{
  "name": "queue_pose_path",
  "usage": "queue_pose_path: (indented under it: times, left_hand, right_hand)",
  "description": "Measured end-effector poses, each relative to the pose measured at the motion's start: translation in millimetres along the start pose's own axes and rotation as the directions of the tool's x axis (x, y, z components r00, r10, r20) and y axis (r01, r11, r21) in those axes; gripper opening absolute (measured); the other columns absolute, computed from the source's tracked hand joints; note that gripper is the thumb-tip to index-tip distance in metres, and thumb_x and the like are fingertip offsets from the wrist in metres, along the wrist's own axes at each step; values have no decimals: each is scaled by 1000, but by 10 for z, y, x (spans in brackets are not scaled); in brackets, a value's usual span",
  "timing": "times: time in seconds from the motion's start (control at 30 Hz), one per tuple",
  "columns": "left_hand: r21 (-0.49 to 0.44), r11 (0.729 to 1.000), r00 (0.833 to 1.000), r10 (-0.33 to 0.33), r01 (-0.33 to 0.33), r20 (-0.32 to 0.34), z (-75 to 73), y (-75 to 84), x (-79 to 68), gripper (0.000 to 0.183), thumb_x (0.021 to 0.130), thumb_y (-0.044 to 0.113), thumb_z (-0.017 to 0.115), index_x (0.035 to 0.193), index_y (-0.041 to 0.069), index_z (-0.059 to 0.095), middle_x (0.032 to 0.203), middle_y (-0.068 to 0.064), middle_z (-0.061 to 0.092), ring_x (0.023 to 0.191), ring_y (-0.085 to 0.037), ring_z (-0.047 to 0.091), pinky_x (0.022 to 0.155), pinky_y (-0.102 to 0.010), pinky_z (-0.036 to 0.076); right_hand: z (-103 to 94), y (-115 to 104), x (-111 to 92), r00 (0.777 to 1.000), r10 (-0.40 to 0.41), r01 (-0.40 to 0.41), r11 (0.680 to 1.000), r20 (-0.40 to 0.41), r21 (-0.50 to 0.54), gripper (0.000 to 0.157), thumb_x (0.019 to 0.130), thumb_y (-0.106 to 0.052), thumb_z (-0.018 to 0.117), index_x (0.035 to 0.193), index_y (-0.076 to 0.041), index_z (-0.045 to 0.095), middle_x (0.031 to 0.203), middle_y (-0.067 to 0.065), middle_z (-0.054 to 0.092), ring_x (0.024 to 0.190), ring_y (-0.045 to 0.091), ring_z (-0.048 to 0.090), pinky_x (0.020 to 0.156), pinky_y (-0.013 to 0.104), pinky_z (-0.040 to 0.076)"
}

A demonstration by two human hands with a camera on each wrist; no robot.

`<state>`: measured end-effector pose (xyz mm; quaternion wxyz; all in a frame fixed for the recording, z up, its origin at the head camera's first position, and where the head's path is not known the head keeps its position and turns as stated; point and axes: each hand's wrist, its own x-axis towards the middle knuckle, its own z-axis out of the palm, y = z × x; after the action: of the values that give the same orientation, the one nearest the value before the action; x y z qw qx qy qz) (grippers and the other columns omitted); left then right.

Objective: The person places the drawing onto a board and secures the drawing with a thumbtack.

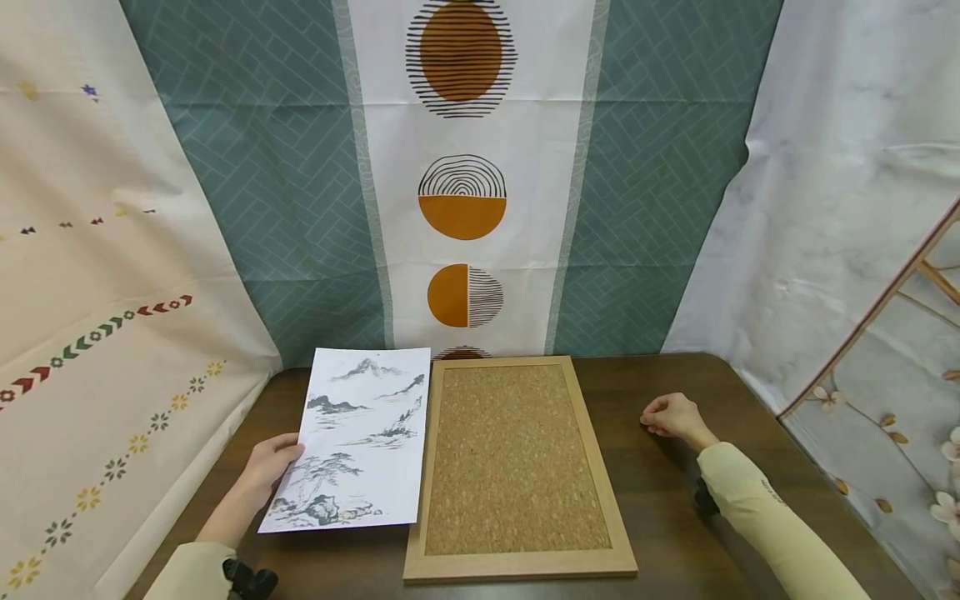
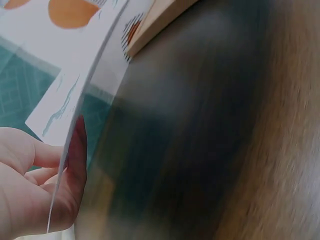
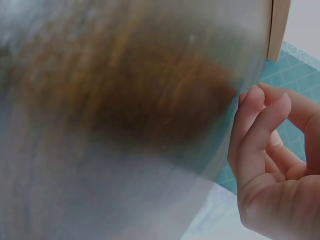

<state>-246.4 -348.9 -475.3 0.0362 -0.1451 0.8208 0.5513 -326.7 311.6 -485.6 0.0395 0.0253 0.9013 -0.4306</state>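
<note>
My left hand (image 1: 267, 462) holds a white sheet of paper (image 1: 360, 433) printed with an ink landscape of mountains and trees. In the left wrist view the paper's edge (image 2: 80, 100) runs between the thumb and the fingers. The sheet is tilted up off the table, beside a cork board (image 1: 517, 450) with a light wooden frame. To the board's right, my right hand (image 1: 675, 419) is low over the dark table. Its fingers (image 3: 255, 125) are bent, with thumb and index tips close together. No object shows between them, though something tiny could be hidden there.
A dark brown wooden table (image 1: 750, 417) carries the board. Patterned cloth (image 1: 465, 192) hangs behind its back edge. A cream cloth (image 1: 112, 375) borders the left side, and a white floral cloth (image 1: 862, 292) the right.
</note>
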Motion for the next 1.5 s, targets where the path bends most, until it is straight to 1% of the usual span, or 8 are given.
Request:
queue_pose_path:
  times: [0.4, 0.47, 0.7, 0.97, 1.07, 1.2, 1.37, 1.5]
  left_hand:
    - [-16, 1000, 998, 22, -21, 60, 334, 169, -64, 45, 98, 12, 50, 136, -11, 41, 94, -5, 66, 74, -11, 61, 65, -29, 50]
    - [-27, 999, 998, 21, -19, 67, 380, 175, -67, 44, 98, 11, 50, 135, -11, 42, 91, -4, 66, 73, -11, 61, 64, -29, 51]
    - [-102, 994, 994, 40, -29, 103, 516, 149, -65, 44, 97, 8, 51, 134, -14, 41, 85, 3, 65, 71, -8, 61, 63, -27, 51]
    - [-152, 988, 989, 60, -39, 133, 684, 157, -78, 44, 97, 8, 52, 133, -14, 42, 87, 0, 66, 73, -10, 61, 64, -27, 51]
    - [-161, 986, 988, 58, -34, 146, 750, 167, -79, 44, 97, 8, 53, 134, -13, 42, 88, 0, 65, 74, -10, 61, 65, -27, 51]
    - [-182, 983, 987, 49, -20, 155, 826, 189, -74, 42, 97, 7, 52, 133, -12, 44, 89, -2, 66, 75, -11, 61, 66, -28, 51]
    - [-210, 977, 984, 66, -30, 166, 902, 234, -68, 41, 97, 7, 51, 133, -11, 44, 92, -5, 67, 76, -12, 63, 66, -27, 53]
    - [-239, 970, 980, 78, -33, 182, 985, 261, -69, 42, 98, 8, 52, 134, -12, 44, 97, -8, 68, 78, -12, 64, 66, -27, 54]
  right_hand:
    - [25, -6, -7, 1000, -11, 11, 999, 10, 35, 14, 84, -5, 68, 92, 7, 68, 67, 1, 66, 58, 7, 62, 53, 22, 54]
    - [19, -3, -5, 1000, -16, 15, 999, 6, 45, 16, 86, -6, 67, 95, 7, 68, 71, 2, 67, 59, 7, 62, 55, 21, 54]
    - [29, -25, 11, 993, -119, 116, 988, 20, 105, 28, 94, -10, 59, 109, 14, 61, 92, 14, 67, 71, 8, 63, 64, 21, 56]
    - [76, -80, 36, 990, -135, 123, 969, 42, 215, 28, 96, -7, 56, 112, 16, 58, 96, 18, 67, 75, 7, 65, 67, 22, 56]
    - [76, -98, 35, 989, -129, 100, 938, 66, 333, 30, 96, -3, 54, 114, 21, 54, 94, 13, 68, 76, 5, 66, 69, 20, 56]
    - [64, -118, 35, 985, -135, 61, 861, 112, 505, 31, 96, -1, 53, 117, 22, 52, 96, 6, 67, 81, 4, 67, 74, 17, 55]
    - [49, -161, 38, 973, -157, 23, 790, 166, 613, 24, 97, -2, 53, 115, 13, 57, 96, 1, 65, 85, 4, 67, 80, 17, 54]
    - [56, -172, 29, 968, -159, -7, 757, 195, 653, 18, 98, -3, 52, 112, 5, 59, 96, -1, 63, 87, 3, 66, 81, 17, 54]
